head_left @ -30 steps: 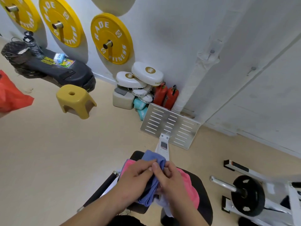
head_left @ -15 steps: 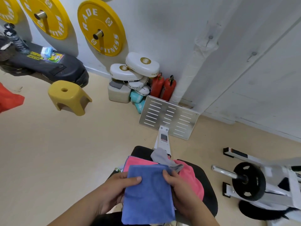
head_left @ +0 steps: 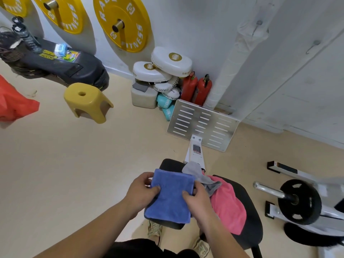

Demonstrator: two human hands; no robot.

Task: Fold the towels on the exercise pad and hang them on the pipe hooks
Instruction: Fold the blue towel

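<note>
Black exercise pad (head_left: 254,220) down low, pink towel (head_left: 229,207) heaped on it. Folded blue towel (head_left: 170,198) is over the pad's left end, left hand (head_left: 141,190) and right hand (head_left: 198,201) each pinching a side edge. Crumpled grey towel (head_left: 203,178) lies just behind.

Three towels (head_left: 170,196), three yellow plates (head_left: 122,25)

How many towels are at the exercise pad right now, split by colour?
Blue towel: 1, folded, held by the left hand and right hand
Grey towel: 1, crumpled, partly over the pink one
Pink towel: 1, lying on the exercise pad
Total: 3
</note>
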